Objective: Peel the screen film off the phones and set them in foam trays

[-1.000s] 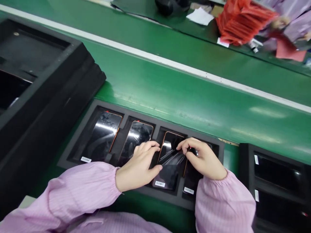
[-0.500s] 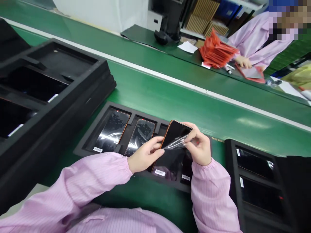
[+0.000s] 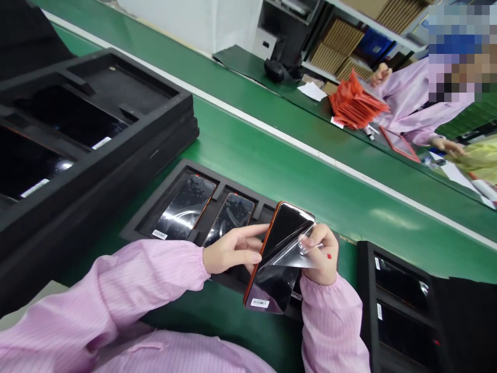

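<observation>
Head view shows the left hand (image 3: 233, 251) pinching the orange-edged phone (image 3: 277, 256) by its side, raised above the black foam tray (image 3: 163, 204). The right hand (image 3: 320, 254) grips the clear protective film (image 3: 293, 254), half peeled. Held only edgewise, the phone could slip or the film tear. Its long axis tilts top-away, label end toward the person.

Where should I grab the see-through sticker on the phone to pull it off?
Probably at the loose corner with the red tab, coming from the phone's right side. The film is already lifted there, where the right hand pinches it, while the left hand steadies the phone by its orange edge.
</observation>
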A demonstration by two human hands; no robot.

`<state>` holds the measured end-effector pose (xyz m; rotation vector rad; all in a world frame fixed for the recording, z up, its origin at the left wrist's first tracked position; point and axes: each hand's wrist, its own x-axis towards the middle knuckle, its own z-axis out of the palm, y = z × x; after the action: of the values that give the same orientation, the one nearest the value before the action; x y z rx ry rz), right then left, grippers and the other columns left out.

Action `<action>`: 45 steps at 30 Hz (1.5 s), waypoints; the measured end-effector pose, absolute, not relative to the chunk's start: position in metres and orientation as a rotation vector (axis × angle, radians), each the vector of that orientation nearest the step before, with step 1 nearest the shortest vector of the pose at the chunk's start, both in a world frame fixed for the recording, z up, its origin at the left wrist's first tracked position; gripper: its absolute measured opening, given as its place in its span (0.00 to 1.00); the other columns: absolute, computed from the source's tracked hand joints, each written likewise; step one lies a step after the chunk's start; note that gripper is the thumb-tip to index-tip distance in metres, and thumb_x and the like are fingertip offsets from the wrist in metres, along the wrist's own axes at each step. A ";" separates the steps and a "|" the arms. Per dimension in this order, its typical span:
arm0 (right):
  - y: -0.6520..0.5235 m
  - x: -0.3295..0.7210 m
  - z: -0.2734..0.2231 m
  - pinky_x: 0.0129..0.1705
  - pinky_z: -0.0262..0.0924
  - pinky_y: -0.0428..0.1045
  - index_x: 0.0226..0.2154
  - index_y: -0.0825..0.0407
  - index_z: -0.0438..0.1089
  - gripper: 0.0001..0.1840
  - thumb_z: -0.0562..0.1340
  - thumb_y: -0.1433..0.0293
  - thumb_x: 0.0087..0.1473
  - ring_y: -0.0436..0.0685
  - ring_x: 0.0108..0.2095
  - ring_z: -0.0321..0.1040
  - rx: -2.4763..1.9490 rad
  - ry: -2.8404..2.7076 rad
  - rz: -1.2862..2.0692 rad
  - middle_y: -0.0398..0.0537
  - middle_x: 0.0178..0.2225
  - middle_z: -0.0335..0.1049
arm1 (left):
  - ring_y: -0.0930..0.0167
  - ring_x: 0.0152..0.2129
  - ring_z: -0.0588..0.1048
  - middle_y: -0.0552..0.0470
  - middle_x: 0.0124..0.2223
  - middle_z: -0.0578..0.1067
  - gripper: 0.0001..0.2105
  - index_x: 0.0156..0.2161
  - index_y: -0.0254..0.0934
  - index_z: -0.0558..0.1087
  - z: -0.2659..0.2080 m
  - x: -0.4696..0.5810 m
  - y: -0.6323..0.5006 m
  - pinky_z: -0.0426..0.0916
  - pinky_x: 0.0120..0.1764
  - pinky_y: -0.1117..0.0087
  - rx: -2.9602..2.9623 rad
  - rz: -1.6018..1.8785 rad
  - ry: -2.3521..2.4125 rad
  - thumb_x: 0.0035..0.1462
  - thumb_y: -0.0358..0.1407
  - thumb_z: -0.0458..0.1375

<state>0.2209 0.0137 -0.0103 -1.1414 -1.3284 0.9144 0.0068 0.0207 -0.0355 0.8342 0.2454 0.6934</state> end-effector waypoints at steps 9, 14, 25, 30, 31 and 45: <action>0.013 0.215 -0.012 0.23 0.46 0.48 0.21 0.49 0.58 0.17 0.66 0.69 0.53 0.49 0.21 0.51 -1.081 -1.490 0.790 0.41 0.21 0.54 | 0.77 0.18 0.64 0.57 0.22 0.68 0.11 0.37 0.33 0.78 -0.029 0.012 0.023 0.61 0.22 0.77 0.954 0.862 0.632 0.53 0.39 0.61; 0.014 0.212 -0.012 0.23 0.47 0.45 0.21 0.51 0.59 0.16 0.65 0.72 0.54 0.47 0.21 0.51 -1.038 -1.495 0.813 0.39 0.21 0.56 | 0.75 0.17 0.68 0.56 0.19 0.68 0.22 0.25 0.33 0.72 -0.029 0.013 0.024 0.64 0.19 0.77 0.837 0.867 0.641 0.53 0.53 0.61; 0.017 0.210 -0.009 0.27 0.51 0.45 0.21 0.52 0.60 0.14 0.64 0.75 0.53 0.47 0.24 0.57 -1.003 -1.442 0.819 0.40 0.24 0.60 | 0.71 0.26 0.76 0.48 0.32 0.79 0.29 0.52 0.32 0.73 -0.036 0.009 0.021 0.69 0.27 0.76 0.845 0.843 0.482 0.49 0.48 0.68; 0.018 0.207 -0.006 0.41 0.63 0.52 0.23 0.52 0.63 0.11 0.62 0.78 0.54 0.55 0.41 0.70 -0.935 -1.535 0.605 0.48 0.40 0.70 | 0.64 0.38 0.78 0.42 0.44 0.79 0.38 0.61 0.36 0.62 -0.034 0.015 0.017 0.70 0.33 0.73 0.988 0.741 0.519 0.44 0.33 0.70; 0.018 0.208 -0.005 0.45 0.64 0.54 0.24 0.52 0.65 0.10 0.61 0.79 0.54 0.58 0.46 0.70 -0.925 -1.559 0.568 0.50 0.46 0.70 | 0.64 0.39 0.78 0.42 0.44 0.79 0.37 0.61 0.36 0.62 -0.034 0.016 0.016 0.70 0.35 0.72 0.998 0.744 0.538 0.46 0.32 0.69; -0.007 0.203 0.094 0.45 0.67 0.49 0.50 0.48 0.69 0.17 0.61 0.74 0.58 0.47 0.26 0.70 -1.359 -2.055 0.380 0.38 0.26 0.73 | 0.64 0.41 0.79 0.42 0.46 0.79 0.32 0.59 0.33 0.63 -0.035 0.021 0.018 0.72 0.46 0.67 0.860 0.771 0.469 0.51 0.35 0.68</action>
<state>0.2030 -0.0071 0.0941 -1.3591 -2.0554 0.3798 0.0212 0.0176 -0.0345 0.8598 0.4689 0.7710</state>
